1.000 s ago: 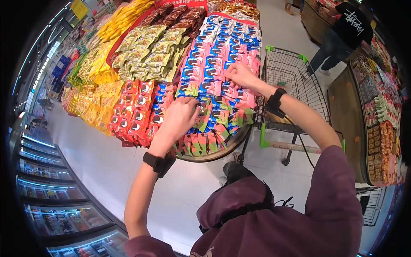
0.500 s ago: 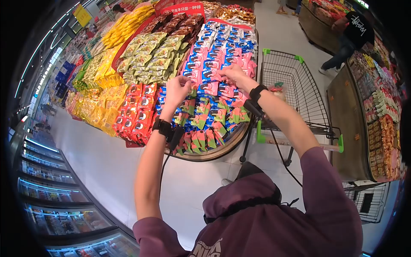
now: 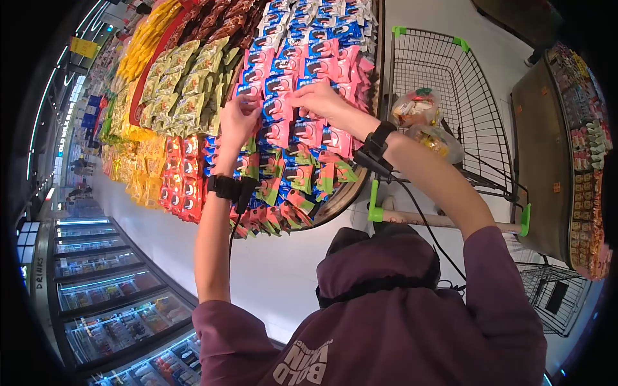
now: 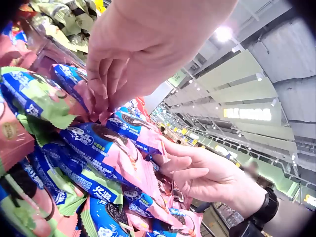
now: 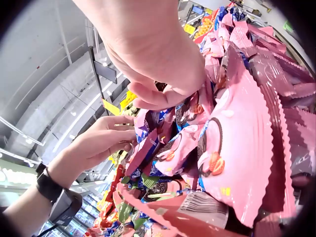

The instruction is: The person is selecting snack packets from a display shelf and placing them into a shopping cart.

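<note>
round display table, rows of cookie packets on it

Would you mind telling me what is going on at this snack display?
A person in a purple hoodie stands at a round display heaped with snack packets. The left grip, a bare hand, pinches the pink end of a blue and pink packet. The right grip reaches into the pink packets beside it; whether it holds one is unclear. A shopping cart with bagged goods stands on the person's right.
</note>
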A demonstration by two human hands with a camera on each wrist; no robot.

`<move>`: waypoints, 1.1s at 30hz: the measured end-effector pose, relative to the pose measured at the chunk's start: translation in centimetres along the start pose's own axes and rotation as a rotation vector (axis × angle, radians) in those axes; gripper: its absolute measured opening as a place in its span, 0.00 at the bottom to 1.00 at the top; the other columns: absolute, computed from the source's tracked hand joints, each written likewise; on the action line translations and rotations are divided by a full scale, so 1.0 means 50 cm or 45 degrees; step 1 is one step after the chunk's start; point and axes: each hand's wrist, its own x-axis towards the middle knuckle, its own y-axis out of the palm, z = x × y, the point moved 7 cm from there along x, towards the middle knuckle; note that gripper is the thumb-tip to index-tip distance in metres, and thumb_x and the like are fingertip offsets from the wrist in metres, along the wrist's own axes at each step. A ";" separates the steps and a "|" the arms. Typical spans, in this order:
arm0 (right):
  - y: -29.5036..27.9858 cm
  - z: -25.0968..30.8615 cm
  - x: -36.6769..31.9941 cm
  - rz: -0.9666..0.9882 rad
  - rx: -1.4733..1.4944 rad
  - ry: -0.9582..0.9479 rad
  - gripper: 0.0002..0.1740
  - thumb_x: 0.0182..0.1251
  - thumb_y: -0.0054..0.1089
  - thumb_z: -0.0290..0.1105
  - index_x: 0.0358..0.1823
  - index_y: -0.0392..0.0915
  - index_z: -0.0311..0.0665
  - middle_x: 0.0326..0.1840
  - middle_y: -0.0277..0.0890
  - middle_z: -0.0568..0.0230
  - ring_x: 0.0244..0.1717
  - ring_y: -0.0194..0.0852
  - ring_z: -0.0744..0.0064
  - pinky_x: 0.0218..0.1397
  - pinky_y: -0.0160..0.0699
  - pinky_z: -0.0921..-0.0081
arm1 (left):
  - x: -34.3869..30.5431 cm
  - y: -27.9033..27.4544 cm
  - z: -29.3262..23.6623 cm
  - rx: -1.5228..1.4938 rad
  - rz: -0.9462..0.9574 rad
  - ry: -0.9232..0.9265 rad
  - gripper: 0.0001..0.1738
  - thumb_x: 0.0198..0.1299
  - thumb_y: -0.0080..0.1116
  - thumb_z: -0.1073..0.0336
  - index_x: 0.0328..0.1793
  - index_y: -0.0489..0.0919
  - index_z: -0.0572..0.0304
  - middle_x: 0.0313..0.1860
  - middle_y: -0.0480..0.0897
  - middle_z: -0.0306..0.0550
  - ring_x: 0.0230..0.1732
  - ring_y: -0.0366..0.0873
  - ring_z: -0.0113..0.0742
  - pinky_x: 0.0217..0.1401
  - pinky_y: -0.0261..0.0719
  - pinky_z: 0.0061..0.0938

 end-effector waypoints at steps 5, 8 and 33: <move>0.001 -0.010 0.006 0.059 0.005 0.017 0.13 0.64 0.69 0.36 0.41 0.84 0.33 0.29 0.81 0.68 0.25 0.77 0.83 0.21 0.65 0.85 | -0.006 0.000 -0.009 0.034 0.026 -0.077 0.12 0.59 0.67 0.70 0.48 0.83 0.68 0.37 0.90 0.51 0.36 0.88 0.30 0.39 0.84 0.24; -0.012 -0.002 -0.002 -0.034 -0.103 -0.041 0.10 0.65 0.66 0.33 0.38 0.83 0.31 0.27 0.82 0.65 0.21 0.78 0.82 0.19 0.66 0.83 | 0.001 -0.008 -0.002 0.028 0.029 -0.035 0.11 0.59 0.67 0.70 0.46 0.83 0.68 0.36 0.89 0.50 0.35 0.88 0.31 0.40 0.83 0.24; -0.054 0.094 0.080 -0.213 -0.751 -0.084 0.17 0.67 0.63 0.37 0.42 0.84 0.26 0.28 0.87 0.58 0.16 0.74 0.79 0.18 0.70 0.77 | 0.080 0.017 -0.066 0.258 0.047 0.462 0.20 0.50 0.75 0.61 0.44 0.82 0.67 0.30 0.84 0.57 0.32 0.83 0.51 0.36 0.80 0.39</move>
